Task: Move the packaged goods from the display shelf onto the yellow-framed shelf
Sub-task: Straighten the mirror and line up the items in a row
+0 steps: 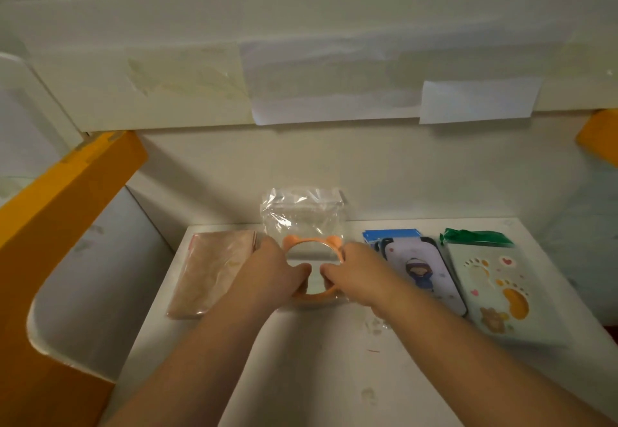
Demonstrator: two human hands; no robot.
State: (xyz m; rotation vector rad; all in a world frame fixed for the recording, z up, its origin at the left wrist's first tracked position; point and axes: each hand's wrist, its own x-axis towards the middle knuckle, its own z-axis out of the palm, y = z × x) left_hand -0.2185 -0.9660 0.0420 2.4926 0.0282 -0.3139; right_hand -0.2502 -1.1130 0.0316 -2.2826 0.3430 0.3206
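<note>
At frame centre, both hands clasp the bagged mirror (312,252).
Left hand (276,273) and right hand (354,274) pinch its rim, probably squaring it among the row on the shelf (301,376).

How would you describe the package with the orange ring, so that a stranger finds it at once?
Look at the white shelf inside the yellow frame, where four packages lie in a row. The second from the left is a clear plastic bag holding a round orange-rimmed mirror with two small ears. It is the only transparent one, and both hands rest on it.
</note>
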